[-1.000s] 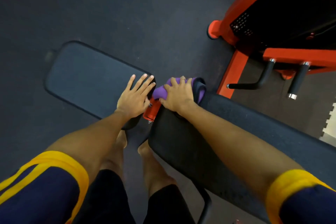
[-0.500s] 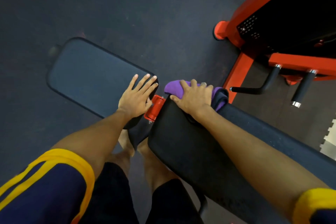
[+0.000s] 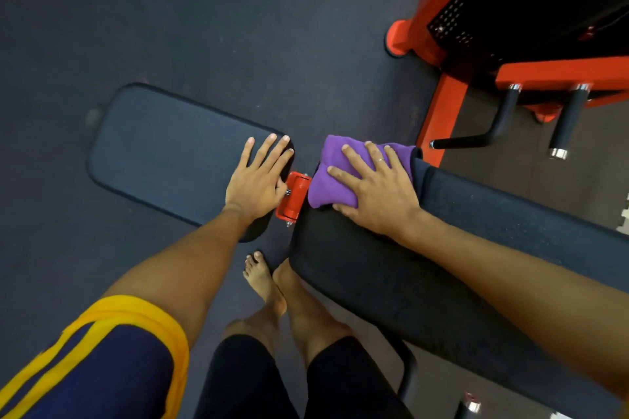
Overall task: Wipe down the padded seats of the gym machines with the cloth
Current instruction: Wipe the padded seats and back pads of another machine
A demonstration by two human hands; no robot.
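Head view, near to far, all placed off the red hinge [image 3: 294, 196].

- Nearest, below-left of hinge: navy sleeve [image 3: 102, 360] with yellow bands. Bare feet [image 3: 263, 279] on the floor straight below hinge.
- Long pad [image 3: 391, 275]: black, slightly grainy cover, rounded edges. It runs from the hinge's right side down toward the lower right corner.
- Right hand [image 3: 374, 187]: just right of hinge, at the long pad's hinge end. Not clenched: fingers straight and spread, palm flat, pressing down on the cloth [image 3: 326, 187]. Ring [image 3: 380, 160] on one finger.
- Cloth: purple, soft fleecy weave, folded into a thick wad. It lies under the palm and fingers and sticks out past the fingertips on the hinge side, its left edge touching or nearly touching the hinge. It sits on the pad's end, draped over the rounded edge.
- Hinge: painted steel bracket with a bolt end showing, between the two pads.
- Left hand [image 3: 255, 177]: just left of hinge, released, fingers straight and flat on the short pad [image 3: 170, 146], holding nothing.
- Short pad: dark, matte rounded rectangle, extends left and up from hinge.
- Floor [image 3: 238, 27]: dark speckled rubber, all round.
- Far right, above hinge: red steel frame [image 3: 442, 105] and black handles [image 3: 500, 122] with chrome ends.
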